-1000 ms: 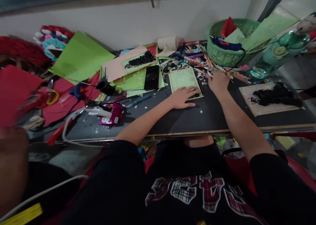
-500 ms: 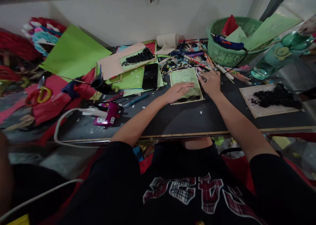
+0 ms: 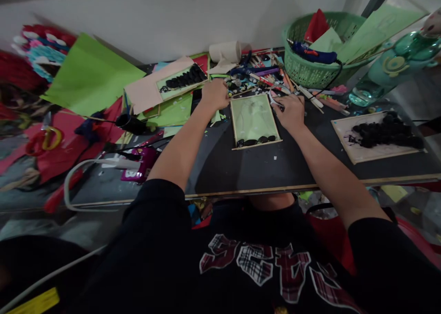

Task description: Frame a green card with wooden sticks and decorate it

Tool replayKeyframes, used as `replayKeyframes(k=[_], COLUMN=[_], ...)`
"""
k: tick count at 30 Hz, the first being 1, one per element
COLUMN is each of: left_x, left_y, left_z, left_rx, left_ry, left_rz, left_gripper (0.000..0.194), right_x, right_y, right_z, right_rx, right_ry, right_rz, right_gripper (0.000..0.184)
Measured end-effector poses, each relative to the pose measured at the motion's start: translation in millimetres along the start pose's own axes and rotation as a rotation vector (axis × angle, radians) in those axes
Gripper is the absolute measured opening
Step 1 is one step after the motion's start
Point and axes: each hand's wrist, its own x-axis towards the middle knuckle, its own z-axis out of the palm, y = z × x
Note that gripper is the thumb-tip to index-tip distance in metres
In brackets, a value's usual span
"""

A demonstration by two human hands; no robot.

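Note:
A small framed panel of pale green with a faint drawing lies flat before me, dark rounded pieces along its near edge. Beyond its upper left corner, my left hand reaches to a heap of small bits, fingers curled down and closed, their tips partly hidden. A dark phone is mostly covered by that hand. At the panel's upper right corner my right hand is closed beside a pale ring-shaped thing; what the fingers grip is unclear.
A panel with black lumps lies at right; a similar panel sits back left. Behind are a green basket holding a glue gun, a bottle and a paper roll. Scissors and a purple pack lie left.
My left hand has gone from above the green panel to the heap beyond its upper left corner, uncovering the dark pieces and covering the phone. My right hand stays about where it was.

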Motion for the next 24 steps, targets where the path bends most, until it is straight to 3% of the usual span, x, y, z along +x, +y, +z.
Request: replayKeyframes(k=[3,7,12,15,20,24], left_x=[5.0,14.5,20.7,18.7,13.7,16.4], left_y=[7.7,10.2,5.3,5.0,5.5,-1.3], left_z=[-13.0,-23.5,-14.7,-8.5,-0.7,4.0], left_rx=[0.101,0.073,0.155,0.213,0.253,0.304], left_ry=[0.002,0.003,0.071,0.146,-0.063,-0.106], left_rz=[-0.083,-0.125,-0.223,-0.203,-0.01,0.002], left_gripper=[0.033,0.039,0.054,0.047,0.025,0.023], right_x=[-0.2,-1.2,-1.9,-2.1,-2.1,-2.1], right_y=[-2.6,-4.9,-4.6,-5.5,-4.0,-0.8], right_z=[-2.6,-4.8,-2.7,0.0,6.0,8.5], right_rx=[-0.009,-0.03,-0.017,-0.011,-0.014,-0.01], right_ry=[-0.004,0.0,-0.007,-0.048,-0.055,-0.048], right_rz=[0.007,0.006,-0.022,-0.064,-0.093,-0.098], right_gripper=[0.026,0.025,0.024,0.025,0.032,0.037])
